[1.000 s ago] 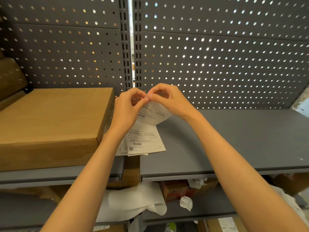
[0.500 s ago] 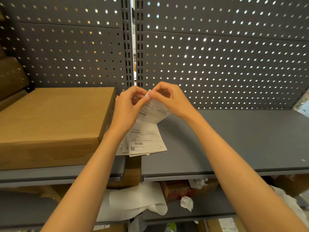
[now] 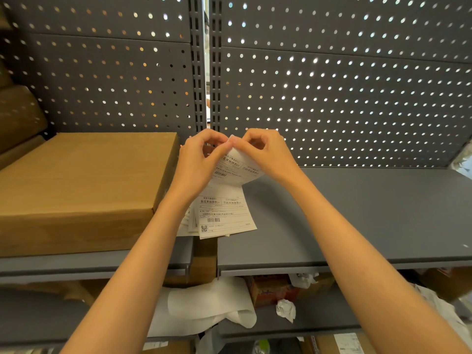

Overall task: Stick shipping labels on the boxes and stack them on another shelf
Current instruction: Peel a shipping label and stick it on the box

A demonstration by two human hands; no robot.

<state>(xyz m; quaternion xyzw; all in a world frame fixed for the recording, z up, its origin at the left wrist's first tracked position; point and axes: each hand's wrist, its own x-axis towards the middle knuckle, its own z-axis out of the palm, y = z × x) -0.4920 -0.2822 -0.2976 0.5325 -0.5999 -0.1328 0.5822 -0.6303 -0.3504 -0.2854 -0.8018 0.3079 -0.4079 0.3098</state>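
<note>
**boxfan:** Barely anything's moved since half a second ago. Both hands are together at the top corner of the shipping label strip [image 3: 231, 190], just right of the cardboard box [image 3: 84, 185], picking at the same edge.

**shelfrat:** So left hand [image 3: 198, 162] and right hand [image 3: 267, 154] both pinching it?

**boxfan:** Yep, curled onto the corner, looks like peeling the top label off its backing. Strip hangs down over the shelf [image 3: 370, 213] right of the box. I'd say early days: no label on that box's visible faces, nothing stacked on the right shelf.
</note>
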